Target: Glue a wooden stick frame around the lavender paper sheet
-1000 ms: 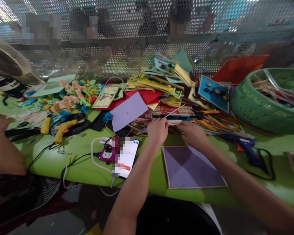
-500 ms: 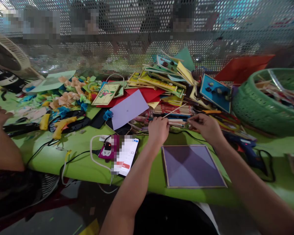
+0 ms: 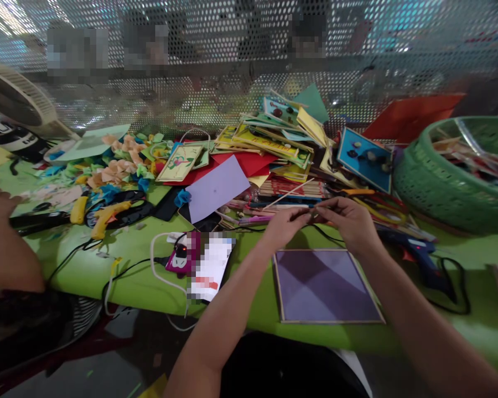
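My left hand [image 3: 285, 225] and my right hand [image 3: 351, 221] meet fingertip to fingertip just above the table, beyond a purple framed board [image 3: 323, 284]. Both are pinched on a thin stick [image 3: 314, 213] held between them; it is small and partly hidden by the fingers. More thin sticks [image 3: 288, 193] lie on the heap of craft cards [image 3: 274, 145] right behind the hands. A black cable runs under my right hand.
A phone [image 3: 209, 269] and a purple charger lie left of my arm. A blue glue gun [image 3: 424, 260] is at the right, before a green basket [image 3: 448, 177]. Yellow glue guns [image 3: 108, 213] and paper flowers lie at the left, near another person's arm [image 3: 4, 249]. A perforated screen closes the back.
My left hand has moved right, off the stick pile, toward my right hand. The two hands now touch at the fingertips above the board's far edge.
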A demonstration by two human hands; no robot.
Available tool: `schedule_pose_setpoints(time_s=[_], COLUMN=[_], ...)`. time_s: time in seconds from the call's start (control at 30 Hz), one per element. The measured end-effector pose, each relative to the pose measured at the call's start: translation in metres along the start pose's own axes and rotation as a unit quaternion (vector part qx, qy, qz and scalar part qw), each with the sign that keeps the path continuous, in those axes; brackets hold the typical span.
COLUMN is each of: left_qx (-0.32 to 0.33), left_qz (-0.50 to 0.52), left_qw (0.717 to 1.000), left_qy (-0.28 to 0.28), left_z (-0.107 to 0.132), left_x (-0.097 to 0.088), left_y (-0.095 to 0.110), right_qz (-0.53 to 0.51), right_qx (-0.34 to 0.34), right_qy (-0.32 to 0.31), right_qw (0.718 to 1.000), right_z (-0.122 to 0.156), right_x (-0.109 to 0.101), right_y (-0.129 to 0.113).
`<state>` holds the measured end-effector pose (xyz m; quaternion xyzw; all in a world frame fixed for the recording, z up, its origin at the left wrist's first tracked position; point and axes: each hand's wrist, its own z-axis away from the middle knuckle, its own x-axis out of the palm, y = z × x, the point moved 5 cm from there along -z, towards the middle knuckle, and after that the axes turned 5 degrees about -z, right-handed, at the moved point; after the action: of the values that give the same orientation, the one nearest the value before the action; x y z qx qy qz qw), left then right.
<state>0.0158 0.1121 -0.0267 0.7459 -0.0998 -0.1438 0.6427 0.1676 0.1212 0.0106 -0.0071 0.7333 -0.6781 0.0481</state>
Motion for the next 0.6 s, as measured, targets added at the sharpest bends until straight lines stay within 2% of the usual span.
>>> schedule_pose_setpoints(time_s=[0.1, 0.23, 0.3, 0.5, 0.6], left_qx=[-0.02, -0.013, -0.031, -0.141, -0.164], left_qz=[0.057, 0.085, 0.105, 0.229, 0.264], left_qw=[0.998, 0.996, 0.994, 0.962, 0.948], left_qy=[0.002, -0.021, -0.023, 0.041, 0.073], left_z=[-0.001, 0.0, 0.001, 0.007, 0.008], left_x=[-0.001, 0.002, 0.006, 0.01, 0.007], left_y=[-0.004, 0.0, -0.002, -0.013, -0.012], right_qz=[-0.009, -0.01, -0.013, -0.019, -0.057], right_qx=[-0.006, -0.006, -0.003, -0.033, -0.039], right_qy=[-0.011, -0.024, -0.03, -0.008, -0.016], right_qw=[1.0, 1.0, 0.999, 0.999, 0.997], right_z=[0.004, 0.007, 0.008, 0.012, 0.016], right_x=[0.0, -0.002, -0.003, -0.009, -0.012], right_y=[-0.002, -0.002, -0.001, -0.003, -0.005])
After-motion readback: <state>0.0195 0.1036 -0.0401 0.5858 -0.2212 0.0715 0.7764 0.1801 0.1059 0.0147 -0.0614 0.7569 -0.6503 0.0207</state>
